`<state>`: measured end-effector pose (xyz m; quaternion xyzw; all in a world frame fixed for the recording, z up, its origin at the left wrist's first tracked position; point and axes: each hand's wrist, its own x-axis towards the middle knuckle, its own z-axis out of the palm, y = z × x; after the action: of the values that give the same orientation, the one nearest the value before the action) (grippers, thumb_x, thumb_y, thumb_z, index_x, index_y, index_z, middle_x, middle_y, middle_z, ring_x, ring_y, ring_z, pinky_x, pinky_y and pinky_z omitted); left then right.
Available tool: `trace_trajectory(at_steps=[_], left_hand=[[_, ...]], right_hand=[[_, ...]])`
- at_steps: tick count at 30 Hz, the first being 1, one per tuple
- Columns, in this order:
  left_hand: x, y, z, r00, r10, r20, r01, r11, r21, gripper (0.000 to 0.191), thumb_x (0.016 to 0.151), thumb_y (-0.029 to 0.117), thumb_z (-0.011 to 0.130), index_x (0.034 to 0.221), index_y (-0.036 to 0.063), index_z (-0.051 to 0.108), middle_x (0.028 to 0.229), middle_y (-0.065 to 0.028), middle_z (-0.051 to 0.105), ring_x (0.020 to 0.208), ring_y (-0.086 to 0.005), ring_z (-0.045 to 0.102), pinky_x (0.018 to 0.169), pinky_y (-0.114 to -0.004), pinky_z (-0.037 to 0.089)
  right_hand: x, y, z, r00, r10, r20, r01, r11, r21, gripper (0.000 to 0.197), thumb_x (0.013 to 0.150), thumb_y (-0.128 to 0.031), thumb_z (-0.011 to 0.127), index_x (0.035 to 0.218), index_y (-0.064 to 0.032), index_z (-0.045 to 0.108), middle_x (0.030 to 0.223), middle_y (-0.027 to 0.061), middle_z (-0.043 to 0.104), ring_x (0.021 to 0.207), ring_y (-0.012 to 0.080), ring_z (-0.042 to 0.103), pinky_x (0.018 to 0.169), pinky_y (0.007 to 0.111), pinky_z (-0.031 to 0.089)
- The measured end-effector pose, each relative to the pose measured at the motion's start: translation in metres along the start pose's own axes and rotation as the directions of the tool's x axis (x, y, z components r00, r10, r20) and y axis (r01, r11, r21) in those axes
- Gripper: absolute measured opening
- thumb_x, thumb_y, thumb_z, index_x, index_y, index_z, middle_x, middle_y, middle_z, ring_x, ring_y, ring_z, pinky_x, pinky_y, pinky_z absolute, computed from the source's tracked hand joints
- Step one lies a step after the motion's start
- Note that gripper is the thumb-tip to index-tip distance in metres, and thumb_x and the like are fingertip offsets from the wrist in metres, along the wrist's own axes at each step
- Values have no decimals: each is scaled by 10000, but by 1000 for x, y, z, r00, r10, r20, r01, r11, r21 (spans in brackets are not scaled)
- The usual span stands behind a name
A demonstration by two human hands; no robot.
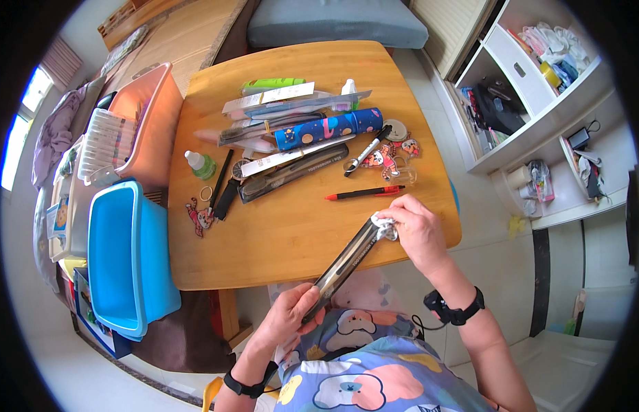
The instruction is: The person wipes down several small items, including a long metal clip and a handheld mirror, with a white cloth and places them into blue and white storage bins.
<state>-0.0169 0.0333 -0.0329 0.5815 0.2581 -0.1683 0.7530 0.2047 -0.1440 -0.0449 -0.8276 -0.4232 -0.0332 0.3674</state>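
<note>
My left hand (296,315) grips the lower end of a packaged toothbrush (345,260) in a clear-and-black case, which slants up to the right over the table's near edge. At its upper end, my right hand (416,232) pinches a crumpled white cloth or tissue (386,227) against the case. Just beyond my right hand lies a red-and-black pen (365,193). Another packaged toothbrush (293,172) rests farther back, below a white paper-banded strip (299,154) and a blue space-patterned cylindrical case (329,129).
On the wooden table (268,247) are a green-liquid bottle (201,165), a wristwatch (231,193), a black-and-white marker (367,151), cartoon tiger charms (384,162) and a green tube (273,83). A blue bin (139,257) and a peach bin (160,129) adjoin its left edge. Shelves (536,139) stand right.
</note>
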Motion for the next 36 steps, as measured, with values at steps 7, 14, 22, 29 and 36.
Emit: trace_trajectory(at_steps=[7, 14, 22, 29, 36], left_hand=[[-3, 0, 0, 999, 23, -32, -20, 997, 81, 381, 1089, 310, 418, 890, 19, 564, 677, -10, 560, 486, -59, 427, 460, -228, 342], [-5, 8, 10, 994, 16, -110, 1, 988, 154, 338, 1061, 293, 483, 900, 6, 560, 684, -25, 594, 532, -85, 502, 489, -255, 404], [-9, 16, 12, 988, 59, -146, -11, 949, 314, 313, 1050, 274, 505, 916, -3, 557, 688, -56, 639, 533, -112, 539, 514, -286, 448], [-5, 11, 13, 985, 106, -136, -64, 957, 283, 270, 1041, 226, 501, 899, 5, 565, 683, -27, 620, 524, -93, 510, 491, -280, 427], [-4, 8, 12, 980, 138, -146, -80, 934, 349, 277, 1043, 230, 504, 907, -4, 565, 694, -45, 632, 513, -106, 524, 495, -284, 438]], right_hand=[[-2, -1, 0, 999, 23, 45, -23, 1000, 12, 235, 769, 62, 643, 926, -81, 743, 879, 69, 604, 841, 261, 646, 726, 381, 545], [-12, -48, 15, 973, -190, 130, 202, 976, -86, 180, 822, -24, 631, 982, -62, 704, 1022, 49, 604, 952, 231, 615, 758, 352, 550], [-20, -38, 8, 966, -241, 93, 239, 970, 33, 251, 716, -41, 789, 955, -71, 717, 1078, 57, 658, 944, 264, 619, 821, 352, 543], [-12, -71, 5, 906, -399, 139, 387, 916, 107, 253, 764, -18, 690, 1010, -77, 708, 1017, 39, 659, 962, 232, 629, 793, 349, 560], [-9, -33, 7, 974, -193, 120, 199, 979, -38, 247, 774, 26, 692, 983, -90, 758, 960, 43, 654, 902, 223, 633, 747, 338, 570]])
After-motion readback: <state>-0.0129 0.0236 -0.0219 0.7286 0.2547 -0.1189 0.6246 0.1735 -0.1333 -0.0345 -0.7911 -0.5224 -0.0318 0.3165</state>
